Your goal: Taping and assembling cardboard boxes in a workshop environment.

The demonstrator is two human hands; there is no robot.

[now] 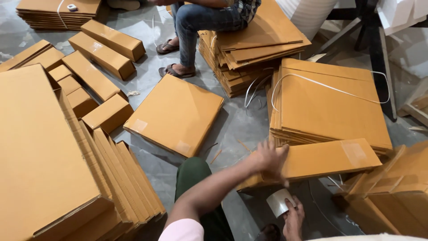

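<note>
Long flat carton point(327, 159): lying on the floor point(232, 129) against the bound stack point(330, 107), left hand point(269, 161) pressing open-palmed on its near end, not clamped. Tape roll point(279, 201): right hand point(293, 218) is gripping it, fingers closed on the rim. Carton is looking light, stiff, crushable; best taken along the long edges.

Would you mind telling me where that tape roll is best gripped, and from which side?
Probably across its outer rim, from above. The tape roll stands on edge beside the long box, its curved band up; the right hand rests on its near side, while the left hand presses the box.
</note>
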